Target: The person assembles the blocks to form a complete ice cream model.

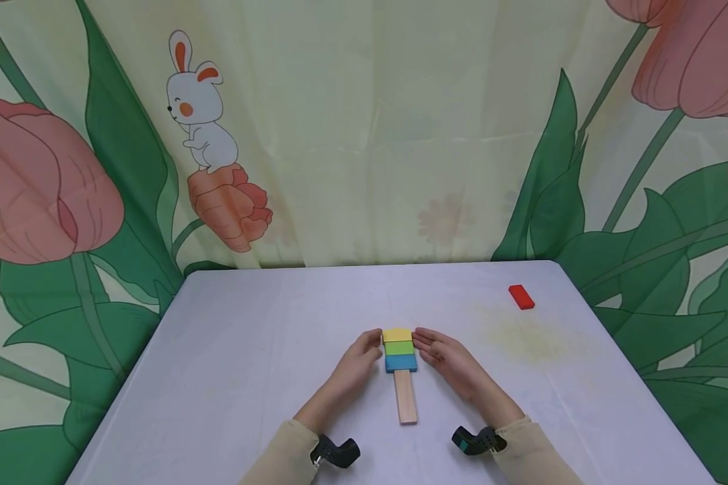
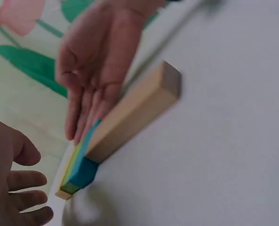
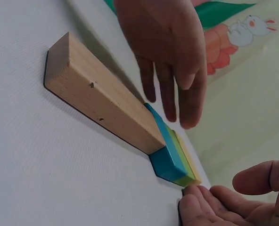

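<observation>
Three short blocks lie in a row on the white table: a yellow block (image 1: 397,335), a green block (image 1: 399,347) and a blue block (image 1: 401,363). A longer plain wooden block (image 1: 406,397) extends from the blue one toward the person, like a stem. My left hand (image 1: 356,360) is at the left ends of the row, fingers extended and fingertips right by the yellow block. Opposite it, my right hand (image 1: 451,364) has its fingertips at the right end of the yellow and green blocks. In the right wrist view, fingers of the right hand (image 3: 233,205) lie close to the row's end.
A red block (image 1: 521,297) lies apart at the table's back right. Black wrist cameras (image 1: 336,451) are strapped at both cuffs. Behind the white table (image 1: 249,323) hangs a curtain (image 1: 364,135) printed with tulips and a rabbit.
</observation>
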`<move>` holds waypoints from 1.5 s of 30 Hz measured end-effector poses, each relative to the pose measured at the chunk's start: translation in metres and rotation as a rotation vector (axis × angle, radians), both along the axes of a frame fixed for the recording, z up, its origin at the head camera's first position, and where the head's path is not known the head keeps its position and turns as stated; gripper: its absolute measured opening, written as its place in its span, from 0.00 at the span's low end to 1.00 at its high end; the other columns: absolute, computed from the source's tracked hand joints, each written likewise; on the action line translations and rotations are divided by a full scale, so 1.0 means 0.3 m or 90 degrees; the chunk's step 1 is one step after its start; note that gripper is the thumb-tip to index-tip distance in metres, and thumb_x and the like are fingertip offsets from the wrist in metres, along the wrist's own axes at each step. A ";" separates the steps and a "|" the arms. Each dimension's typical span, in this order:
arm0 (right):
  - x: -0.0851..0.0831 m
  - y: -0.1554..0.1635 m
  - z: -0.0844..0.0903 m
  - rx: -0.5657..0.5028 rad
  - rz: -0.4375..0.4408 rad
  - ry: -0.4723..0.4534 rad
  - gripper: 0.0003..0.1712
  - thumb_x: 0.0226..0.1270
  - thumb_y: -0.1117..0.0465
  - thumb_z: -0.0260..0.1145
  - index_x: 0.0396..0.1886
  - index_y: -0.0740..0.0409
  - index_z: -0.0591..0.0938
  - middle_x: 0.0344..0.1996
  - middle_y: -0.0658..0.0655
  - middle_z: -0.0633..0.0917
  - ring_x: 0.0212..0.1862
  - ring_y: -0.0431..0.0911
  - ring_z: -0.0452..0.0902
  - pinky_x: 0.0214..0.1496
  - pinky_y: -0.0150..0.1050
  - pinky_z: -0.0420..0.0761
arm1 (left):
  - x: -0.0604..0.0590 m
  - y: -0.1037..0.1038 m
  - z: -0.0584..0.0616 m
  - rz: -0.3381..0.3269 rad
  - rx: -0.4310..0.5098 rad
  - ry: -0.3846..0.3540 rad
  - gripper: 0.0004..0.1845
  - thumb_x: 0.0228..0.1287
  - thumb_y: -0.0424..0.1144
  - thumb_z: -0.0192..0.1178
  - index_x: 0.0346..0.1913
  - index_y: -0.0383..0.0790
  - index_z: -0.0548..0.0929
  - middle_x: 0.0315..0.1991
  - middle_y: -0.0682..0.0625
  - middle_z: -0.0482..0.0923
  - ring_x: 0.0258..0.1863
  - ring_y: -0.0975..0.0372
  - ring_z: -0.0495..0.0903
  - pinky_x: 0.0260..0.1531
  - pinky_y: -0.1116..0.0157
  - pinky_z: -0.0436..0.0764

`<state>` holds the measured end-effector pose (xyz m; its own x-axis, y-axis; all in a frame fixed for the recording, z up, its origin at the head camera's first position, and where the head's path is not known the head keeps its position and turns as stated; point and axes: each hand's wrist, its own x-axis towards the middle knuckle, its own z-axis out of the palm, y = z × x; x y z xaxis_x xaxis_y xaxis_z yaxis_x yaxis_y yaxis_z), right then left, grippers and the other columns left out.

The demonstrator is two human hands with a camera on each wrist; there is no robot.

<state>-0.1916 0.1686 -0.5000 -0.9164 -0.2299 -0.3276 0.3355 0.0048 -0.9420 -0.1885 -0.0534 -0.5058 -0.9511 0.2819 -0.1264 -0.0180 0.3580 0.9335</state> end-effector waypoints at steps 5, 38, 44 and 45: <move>0.001 0.017 -0.004 0.009 0.002 0.009 0.32 0.78 0.67 0.43 0.80 0.66 0.59 0.78 0.68 0.64 0.80 0.58 0.60 0.79 0.52 0.61 | 0.023 0.003 0.000 -0.110 -0.338 0.296 0.25 0.72 0.44 0.56 0.68 0.42 0.78 0.78 0.48 0.66 0.79 0.53 0.63 0.76 0.52 0.66; -0.135 0.412 0.010 0.418 -0.188 0.170 0.27 0.84 0.53 0.49 0.72 0.65 0.71 0.68 0.69 0.76 0.67 0.61 0.72 0.69 0.57 0.77 | -0.037 -0.024 0.011 -0.331 -0.404 0.386 0.20 0.69 0.51 0.64 0.61 0.52 0.81 0.66 0.58 0.75 0.75 0.57 0.66 0.77 0.58 0.65; -0.145 0.482 0.006 0.524 -0.230 0.231 0.25 0.80 0.60 0.48 0.67 0.70 0.75 0.64 0.73 0.76 0.65 0.66 0.72 0.66 0.63 0.76 | -0.037 -0.020 0.001 -0.338 -0.397 0.380 0.21 0.69 0.51 0.64 0.62 0.53 0.81 0.66 0.59 0.75 0.76 0.57 0.66 0.77 0.58 0.66; -0.148 0.494 0.006 0.546 -0.231 0.245 0.25 0.80 0.60 0.48 0.67 0.71 0.75 0.64 0.74 0.75 0.65 0.68 0.71 0.67 0.65 0.75 | -0.037 -0.019 0.000 -0.338 -0.395 0.379 0.21 0.69 0.51 0.64 0.62 0.53 0.81 0.66 0.59 0.75 0.76 0.57 0.65 0.77 0.59 0.66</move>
